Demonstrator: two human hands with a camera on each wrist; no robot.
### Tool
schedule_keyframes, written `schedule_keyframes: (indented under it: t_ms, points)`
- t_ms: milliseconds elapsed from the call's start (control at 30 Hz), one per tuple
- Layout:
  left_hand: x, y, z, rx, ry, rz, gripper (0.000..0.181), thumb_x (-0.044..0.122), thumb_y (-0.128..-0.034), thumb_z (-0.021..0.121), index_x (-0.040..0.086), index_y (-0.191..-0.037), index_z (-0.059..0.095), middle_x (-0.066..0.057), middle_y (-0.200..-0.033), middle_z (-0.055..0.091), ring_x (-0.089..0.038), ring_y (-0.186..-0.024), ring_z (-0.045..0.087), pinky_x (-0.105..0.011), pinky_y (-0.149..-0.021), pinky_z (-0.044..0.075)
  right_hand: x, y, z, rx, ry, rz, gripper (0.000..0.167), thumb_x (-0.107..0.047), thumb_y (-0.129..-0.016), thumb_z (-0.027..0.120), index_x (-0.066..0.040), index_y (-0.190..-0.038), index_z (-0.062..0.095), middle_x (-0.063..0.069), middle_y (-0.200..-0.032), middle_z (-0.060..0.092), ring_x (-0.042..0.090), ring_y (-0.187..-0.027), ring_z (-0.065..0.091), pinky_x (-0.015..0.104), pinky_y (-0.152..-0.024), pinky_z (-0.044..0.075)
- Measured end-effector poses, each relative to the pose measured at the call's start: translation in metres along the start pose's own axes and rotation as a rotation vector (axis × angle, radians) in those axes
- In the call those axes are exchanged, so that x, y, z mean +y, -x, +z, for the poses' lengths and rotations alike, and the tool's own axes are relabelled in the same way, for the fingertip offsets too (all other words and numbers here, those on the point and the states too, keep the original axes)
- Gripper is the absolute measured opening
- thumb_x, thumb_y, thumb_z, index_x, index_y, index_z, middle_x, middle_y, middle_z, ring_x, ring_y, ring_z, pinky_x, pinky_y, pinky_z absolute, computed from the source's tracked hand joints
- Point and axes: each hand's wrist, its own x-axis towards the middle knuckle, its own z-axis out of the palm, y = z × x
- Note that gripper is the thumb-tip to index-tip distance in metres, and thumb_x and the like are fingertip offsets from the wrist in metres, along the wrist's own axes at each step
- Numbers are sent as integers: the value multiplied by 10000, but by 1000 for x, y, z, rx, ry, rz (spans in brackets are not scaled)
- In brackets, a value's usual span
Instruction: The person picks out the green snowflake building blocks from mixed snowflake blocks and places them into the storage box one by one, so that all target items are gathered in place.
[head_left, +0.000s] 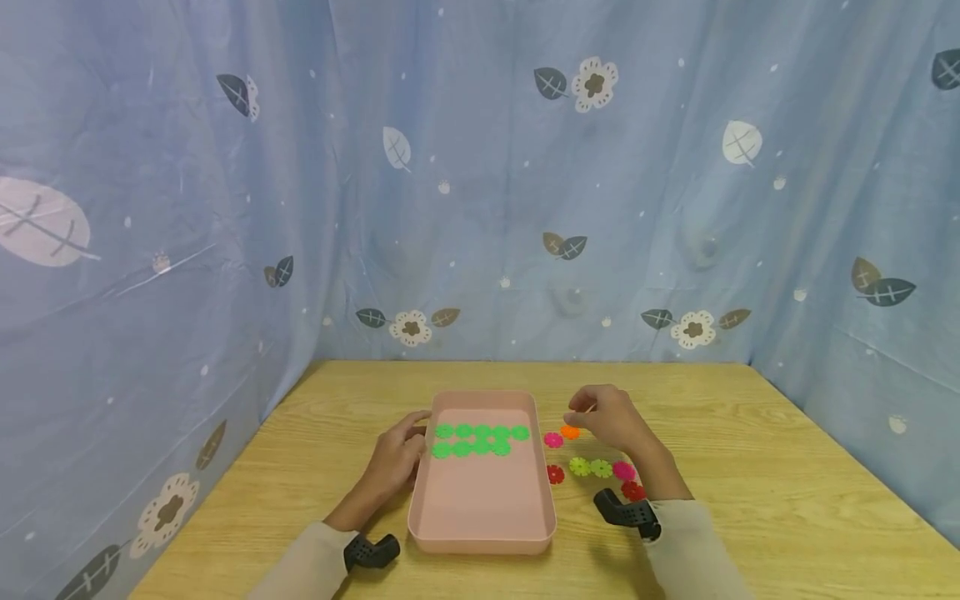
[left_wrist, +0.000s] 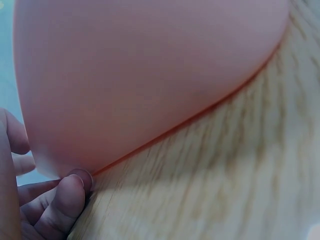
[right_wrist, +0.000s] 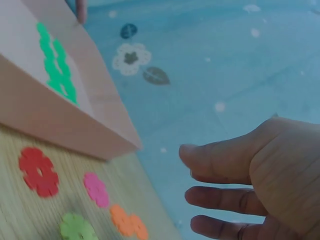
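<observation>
A pink rectangular tray (head_left: 487, 517) sits on the table, with two rows of green flower-shaped discs (head_left: 482, 447) laid inside it. My left hand (head_left: 395, 454) rests against the tray's left side, its fingertips touching the outer wall in the left wrist view. To the right of the tray, my right hand (head_left: 611, 417) hovers over the tabletop, thumb and fingers apart with nothing between them. Nearest below it are orange discs (right_wrist: 129, 224), two showing in the right wrist view, and a pink disc (head_left: 553, 439).
More loose discs lie right of the tray: a red disc (head_left: 555, 474), a yellow-green disc (head_left: 580, 466), a light green disc (head_left: 601, 468), a second pink disc (head_left: 624, 471) and another red disc (head_left: 633, 490). A blue patterned curtain (head_left: 487, 208) surrounds the wooden table (head_left: 360, 383).
</observation>
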Motion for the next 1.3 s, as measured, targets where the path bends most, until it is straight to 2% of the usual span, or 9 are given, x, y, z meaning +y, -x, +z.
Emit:
schedule_keyframes:
  t_ms: [167, 333, 400, 567, 733, 833, 1000, 1100, 1300]
  points:
    - [0, 0, 0, 0, 4, 0, 508, 112, -945, 452, 122, -1439, 568, -179, -1238, 699, -170, -523, 601, -319, -480, 478, 12, 3, -8, -11, 10, 18, 230, -112, -895, 732, 23, -1078, 701, 128, -1022, 677, 249, -844, 614, 391, -701, 543]
    - [-1, 0, 1, -3, 11, -13, 506, 112, -947, 451, 132, -1438, 569, -175, -1243, 696, -165, -561, 621, -321, -493, 488, 29, 6, -14, -32, 36, 32, 238, -45, -863, 721, 54, -1077, 692, 187, -1040, 675, 306, -914, 624, 475, -806, 555]
    - [-1, 0, 1, -3, 15, -17, 508, 112, -943, 449, 133, -1437, 570, -176, -1240, 696, -168, -564, 628, -324, -491, 490, 36, 8, -18, -45, 48, 64, 244, -25, -847, 711, 54, -1077, 689, 188, -1053, 668, 316, -939, 617, 491, -827, 547]
    - [0, 0, 2, 3, 13, -16, 505, 112, -943, 450, 133, -1431, 577, -172, -1230, 701, -169, -564, 637, -324, -491, 495, 51, 14, -27, -69, 65, 148, 274, 23, -776, 687, 45, -1049, 683, 146, -1010, 651, 283, -879, 588, 426, -747, 542]
    - [1, 1, 1, 6, 5, -7, 501, 110, -948, 449, 125, -1432, 576, -170, -1228, 704, -172, -538, 622, -326, -477, 488, 63, 19, -32, -108, 9, 207, 258, 71, -762, 681, 65, -1018, 650, 139, -943, 616, 253, -772, 556, 367, -654, 525]
    - [1, 0, 0, 5, 3, -4, 501, 110, -949, 449, 121, -1434, 575, -172, -1226, 704, -175, -522, 609, -325, -468, 481, 67, 21, -36, -143, -5, 209, 243, 103, -768, 661, 75, -1008, 637, 149, -947, 623, 245, -755, 559, 365, -660, 530]
    - [2, 0, 0, 16, -12, 5, 503, 110, -940, 456, 117, -1427, 581, -168, -1213, 711, -153, -636, 649, -311, -529, 500, 72, 22, -41, -190, 15, 212, 300, 128, -734, 740, 60, -1005, 632, 144, -958, 612, 255, -804, 530, 382, -722, 517]
    - [2, 0, 0, 17, -11, 4, 504, 109, -939, 457, 116, -1427, 582, -167, -1212, 711, -160, -670, 663, -314, -547, 508, 76, 22, -41, -188, 41, 228, 333, 108, -707, 801, 32, -987, 637, 129, -960, 612, 266, -843, 519, 414, -769, 506]
    - [1, 1, 0, 13, -15, 10, 502, 103, -941, 459, 114, -1428, 581, -164, -1210, 711, -158, -758, 677, -307, -606, 523, 86, 21, -36, -122, 106, 238, 214, 7, -770, 813, 0, -929, 670, 125, -952, 637, 293, -896, 550, 484, -840, 497]
